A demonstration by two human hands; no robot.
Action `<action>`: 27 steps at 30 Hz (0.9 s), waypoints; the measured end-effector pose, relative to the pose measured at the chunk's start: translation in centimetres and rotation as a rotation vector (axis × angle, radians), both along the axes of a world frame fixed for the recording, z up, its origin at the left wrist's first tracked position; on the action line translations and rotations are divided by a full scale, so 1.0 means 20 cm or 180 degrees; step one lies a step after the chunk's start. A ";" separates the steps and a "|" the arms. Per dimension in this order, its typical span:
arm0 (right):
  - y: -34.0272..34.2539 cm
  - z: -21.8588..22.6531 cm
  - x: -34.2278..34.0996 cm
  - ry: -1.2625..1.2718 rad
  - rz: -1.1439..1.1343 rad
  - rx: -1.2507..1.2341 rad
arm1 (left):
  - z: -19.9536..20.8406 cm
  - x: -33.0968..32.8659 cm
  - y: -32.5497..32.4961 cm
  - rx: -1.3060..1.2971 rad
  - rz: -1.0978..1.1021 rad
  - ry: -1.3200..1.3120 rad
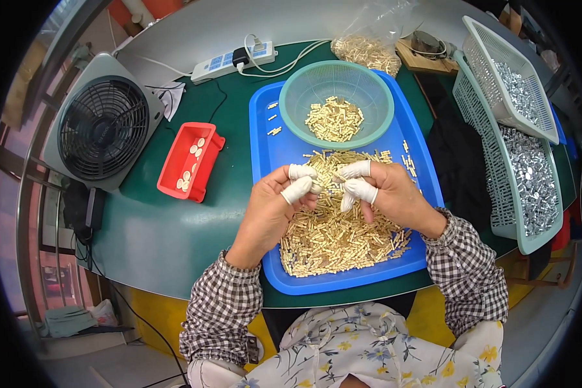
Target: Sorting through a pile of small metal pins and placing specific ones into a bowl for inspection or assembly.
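Observation:
A blue tray in front of me holds a heap of small, slim brass-coloured metal pieces. Over the heap's far part my two hands face each other, fingertips a short gap apart. White finger cots cover the thumb and forefinger of each. My left hand is closed in a pinch on a small brass-coloured piece at its fingertips. Likewise pinched, my right hand has a small brass-coloured piece at its tips. Both pieces partly blend into the heap behind. A green mesh bowl with more such pieces sits at the tray's far end.
Left of the tray stands a red bin with several pale discs, then a grey fan. Behind are a power strip and a clear bag of brass-coloured pieces. Stacked baskets of silvery parts stand at the right.

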State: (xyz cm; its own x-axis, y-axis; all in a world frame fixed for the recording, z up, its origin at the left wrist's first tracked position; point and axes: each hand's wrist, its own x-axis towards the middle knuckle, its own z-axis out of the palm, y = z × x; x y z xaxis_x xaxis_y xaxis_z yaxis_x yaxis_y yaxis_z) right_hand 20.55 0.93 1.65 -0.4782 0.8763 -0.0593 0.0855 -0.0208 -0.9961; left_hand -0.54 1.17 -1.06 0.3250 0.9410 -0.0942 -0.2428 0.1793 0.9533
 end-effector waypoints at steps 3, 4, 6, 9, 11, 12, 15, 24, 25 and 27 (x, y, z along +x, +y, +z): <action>-0.02 -0.01 -0.02 -0.0409 0.0036 0.0478 | -0.04 -0.03 0.02 -0.0671 -0.0166 -0.1259; -0.02 -0.01 -0.02 -0.0409 0.0038 0.0483 | -0.05 -0.03 0.02 -0.0770 -0.0137 -0.1329; -0.03 -0.01 -0.02 -0.0554 0.0047 0.0648 | -0.06 -0.02 0.02 -0.0975 -0.0079 -0.1470; -0.03 0.00 -0.02 -0.0637 0.0050 0.0692 | -0.05 -0.02 0.01 -0.1000 -0.0126 -0.1477; -0.03 0.00 -0.03 -0.0651 0.0047 0.0628 | -0.05 -0.02 0.01 -0.1012 -0.0146 -0.1481; -0.02 0.00 -0.03 -0.0651 0.0050 0.0628 | -0.05 -0.02 0.01 -0.1010 -0.0158 -0.1483; -0.03 -0.01 -0.03 -0.0713 0.0034 0.0711 | -0.05 -0.02 0.01 -0.1006 -0.0179 -0.1487; -0.03 -0.06 -0.02 -0.1195 -0.0024 0.2031 | -0.02 0.01 -0.01 -0.0316 -0.0024 -0.0523; -0.04 -0.06 -0.02 -0.1236 -0.0038 0.2028 | -0.02 0.02 -0.01 -0.0273 -0.0011 -0.0395; -0.04 -0.05 -0.03 -0.1315 -0.0063 0.2021 | -0.01 0.02 -0.01 -0.0232 0.0005 -0.0267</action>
